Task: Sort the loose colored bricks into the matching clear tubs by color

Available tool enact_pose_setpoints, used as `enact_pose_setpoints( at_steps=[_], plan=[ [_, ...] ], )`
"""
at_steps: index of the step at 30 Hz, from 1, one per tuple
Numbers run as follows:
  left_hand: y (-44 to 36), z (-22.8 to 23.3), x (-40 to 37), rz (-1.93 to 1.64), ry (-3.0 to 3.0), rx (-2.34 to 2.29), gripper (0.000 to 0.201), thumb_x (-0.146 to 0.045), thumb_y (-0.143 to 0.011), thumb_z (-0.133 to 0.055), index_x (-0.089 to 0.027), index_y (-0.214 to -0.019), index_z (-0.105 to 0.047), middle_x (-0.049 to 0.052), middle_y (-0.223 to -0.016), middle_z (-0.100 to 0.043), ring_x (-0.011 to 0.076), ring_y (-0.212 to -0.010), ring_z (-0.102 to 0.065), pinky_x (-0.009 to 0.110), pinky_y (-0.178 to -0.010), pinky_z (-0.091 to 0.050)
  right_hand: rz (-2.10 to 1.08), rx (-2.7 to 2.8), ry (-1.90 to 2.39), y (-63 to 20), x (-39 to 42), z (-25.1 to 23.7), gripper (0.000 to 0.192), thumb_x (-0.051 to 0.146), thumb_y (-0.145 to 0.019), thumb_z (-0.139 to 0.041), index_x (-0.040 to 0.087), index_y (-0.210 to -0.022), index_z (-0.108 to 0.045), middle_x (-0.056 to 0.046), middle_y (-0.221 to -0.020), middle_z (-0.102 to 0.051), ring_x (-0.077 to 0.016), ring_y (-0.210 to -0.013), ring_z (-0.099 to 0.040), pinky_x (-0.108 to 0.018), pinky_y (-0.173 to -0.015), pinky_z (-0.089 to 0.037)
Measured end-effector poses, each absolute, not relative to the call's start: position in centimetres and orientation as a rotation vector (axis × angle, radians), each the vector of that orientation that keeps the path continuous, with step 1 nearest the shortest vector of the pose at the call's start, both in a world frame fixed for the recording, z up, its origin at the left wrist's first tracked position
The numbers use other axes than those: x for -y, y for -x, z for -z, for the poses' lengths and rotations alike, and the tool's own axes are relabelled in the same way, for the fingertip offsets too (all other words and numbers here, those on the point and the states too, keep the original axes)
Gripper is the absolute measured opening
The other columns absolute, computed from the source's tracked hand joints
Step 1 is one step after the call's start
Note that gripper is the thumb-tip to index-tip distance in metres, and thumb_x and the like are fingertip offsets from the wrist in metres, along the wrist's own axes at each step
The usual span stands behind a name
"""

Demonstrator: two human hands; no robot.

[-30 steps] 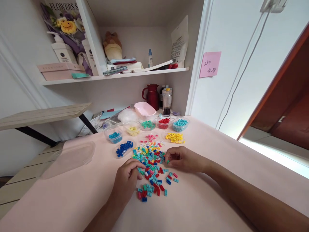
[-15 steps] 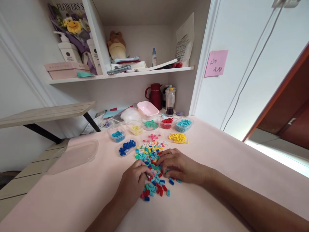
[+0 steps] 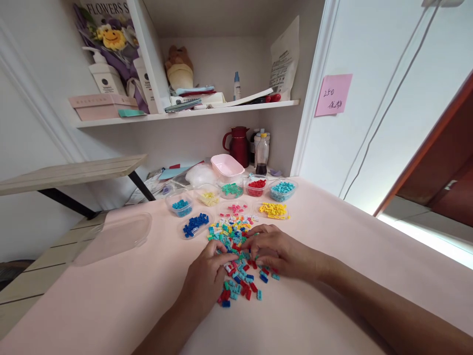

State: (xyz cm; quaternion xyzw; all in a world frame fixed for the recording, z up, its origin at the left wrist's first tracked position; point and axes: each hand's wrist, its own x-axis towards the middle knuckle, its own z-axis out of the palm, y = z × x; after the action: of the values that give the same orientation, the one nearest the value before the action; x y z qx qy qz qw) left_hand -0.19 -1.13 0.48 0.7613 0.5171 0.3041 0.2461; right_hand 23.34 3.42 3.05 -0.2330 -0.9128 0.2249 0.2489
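Note:
A mixed pile of small toy building bricks (image 3: 242, 273) lies on the pink table, in red, teal, green, yellow, white and dark blue. At the pile's left side is my left hand (image 3: 207, 268), its index finger stretched out over the bricks and the other fingers bent. My right hand (image 3: 279, 251) reaches in from the right with curved, parted fingers, their tips down among the bricks. Neither hand shows a brick clearly held. Both hands hide parts of the pile. Just beyond it are loose pink bricks (image 3: 236, 209).
Clear tubs hold sorted bricks: dark blue (image 3: 195, 225), blue (image 3: 181, 207), pale yellow (image 3: 208, 198), green (image 3: 232, 190), red (image 3: 256, 185), teal (image 3: 283, 189) and yellow (image 3: 274, 210). Behind stand a pink basin (image 3: 227, 166), a red jug (image 3: 238, 147) and a bottle (image 3: 261, 155). A clear lid (image 3: 121, 236) lies left.
My left index finger has moved right and a little up across the bricks. My right fingers have shifted slightly, and a few red bricks show near the right thumb.

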Motion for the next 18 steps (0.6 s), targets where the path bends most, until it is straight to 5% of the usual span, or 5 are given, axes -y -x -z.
enact_pose_setpoints(
  at_steps=[5, 13, 18],
  plan=[
    [-0.01, -0.94, 1.38, -0.759, -2.196, -1.469, 0.051, -0.005, -0.079, -0.038, -0.034, -0.108, -0.069, 0.002, -0.109, -0.056, 0.0104, -0.072, -0.061, 0.020, -0.064, -0.050, -0.688, 2.502, 0.657, -23.58, -3.36, -3.04, 0.017, 0.032, -0.092, -0.053, 0.020, -0.091, -0.064, -0.005, -0.088, -0.068, -0.0181, -0.087, -0.055, -0.034, -0.085, -0.041],
    [0.03, -1.10, 1.55, -0.627, -2.288, -1.500, 0.057, -0.002, -0.077, -0.035, -0.038, -0.108, -0.068, 0.002, -0.118, -0.053, 0.0132, -0.083, -0.062, 0.025, -0.072, -0.050, -0.634, 2.465, 0.581, -23.02, -3.56, -2.48, 0.022, 0.037, -0.092, -0.052, 0.020, -0.089, -0.065, -0.008, -0.099, -0.067, -0.0196, -0.099, -0.054, -0.035, -0.091, -0.039],
    [-0.06, -0.96, 1.68, -0.626, -2.336, -1.542, 0.053, -0.006, -0.080, -0.037, -0.038, -0.112, -0.065, 0.002, -0.118, -0.054, 0.0164, -0.092, -0.060, 0.028, -0.076, -0.049, -0.637, 2.498, 0.641, -23.24, -3.38, -2.59, 0.017, 0.033, -0.091, -0.053, 0.020, -0.088, -0.063, -0.005, -0.085, -0.067, -0.0180, -0.085, -0.055, -0.032, -0.085, -0.041]
  ],
)
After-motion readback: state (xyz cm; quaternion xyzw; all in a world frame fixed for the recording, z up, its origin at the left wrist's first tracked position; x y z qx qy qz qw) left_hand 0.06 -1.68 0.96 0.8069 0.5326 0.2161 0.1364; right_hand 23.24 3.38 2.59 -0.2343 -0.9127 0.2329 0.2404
